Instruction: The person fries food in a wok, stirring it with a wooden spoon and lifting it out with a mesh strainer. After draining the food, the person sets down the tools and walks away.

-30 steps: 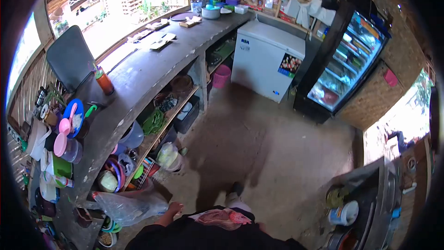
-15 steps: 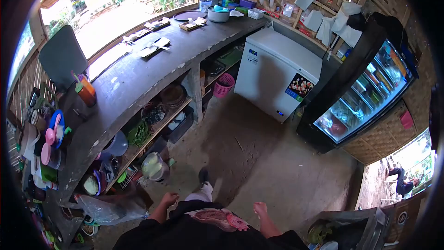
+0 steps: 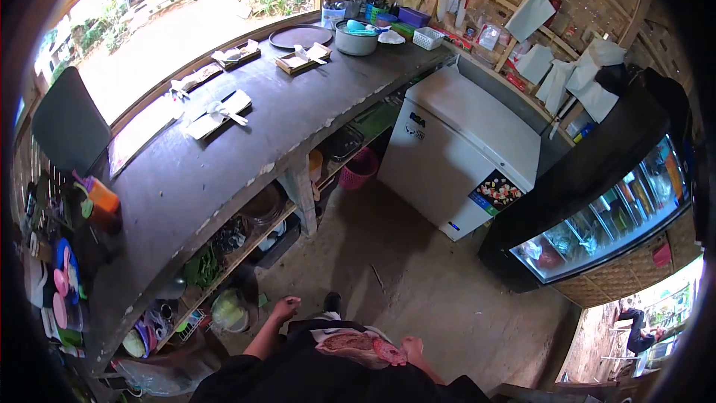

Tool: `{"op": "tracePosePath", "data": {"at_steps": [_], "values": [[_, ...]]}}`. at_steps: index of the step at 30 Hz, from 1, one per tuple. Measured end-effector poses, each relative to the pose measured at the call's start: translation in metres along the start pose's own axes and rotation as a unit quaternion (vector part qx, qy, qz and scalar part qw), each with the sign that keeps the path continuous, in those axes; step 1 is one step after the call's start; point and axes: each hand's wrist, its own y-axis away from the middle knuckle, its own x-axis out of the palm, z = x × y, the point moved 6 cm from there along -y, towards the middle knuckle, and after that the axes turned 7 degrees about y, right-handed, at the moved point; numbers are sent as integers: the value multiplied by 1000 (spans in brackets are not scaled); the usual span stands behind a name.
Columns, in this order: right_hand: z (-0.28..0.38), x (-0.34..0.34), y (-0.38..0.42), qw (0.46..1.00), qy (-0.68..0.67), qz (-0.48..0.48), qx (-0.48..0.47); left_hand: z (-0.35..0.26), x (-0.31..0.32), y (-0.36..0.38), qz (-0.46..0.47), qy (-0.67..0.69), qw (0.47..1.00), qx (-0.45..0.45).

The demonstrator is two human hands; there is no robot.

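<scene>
My left hand (image 3: 286, 308) hangs at my left side above the floor, its fingers loosely stretched and nothing seen in them. Close to my body on the other side, my right hand (image 3: 412, 346) is loosely curled, with no object showing in it. Neither hand touches the counter. Nearest to my left hand is a bucket (image 3: 230, 311) with pale green contents, standing by the lower shelf. A printed dark shirt (image 3: 350, 345) covers my front, and one shoe (image 3: 333, 301) shows below.
The long dark counter (image 3: 253, 130) curves along the left, holding paper-lined trays (image 3: 302, 60), a round tray (image 3: 300, 36) and a pot (image 3: 356, 39). Ahead stand a white chest freezer (image 3: 455, 149) and a glass-door fridge (image 3: 611, 209). A pink basket (image 3: 359, 167) sits under the counter.
I have moved forward, so the counter trays, freezer and bucket appear nearer. My left hand has swung forward with its fingers loosening; my right hand has come closer to my body.
</scene>
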Motion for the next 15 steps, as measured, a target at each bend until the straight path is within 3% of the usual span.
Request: {"op": "tracePosePath", "data": {"at_steps": [2,4,8,10,13,15], "values": [[29,-34,-13,992,13,-128,-18,-20,13,-19,34,41,999,8],[52,-49,-47,982,-86,-160,-59,-63,25,-34,42,-17,996,78],[138,-105,-81,975,-94,-163,-120,-148,56,-53,40,-23,996,82],[187,-130,-103,956,-122,-162,-211,-182,70,-73,45,-43,992,112],[278,-186,-111,945,-130,-141,-264,-255,99,-90,17,-60,984,165],[304,-202,-152,936,-130,-131,-300,-273,116,-119,9,-50,983,174]]}}
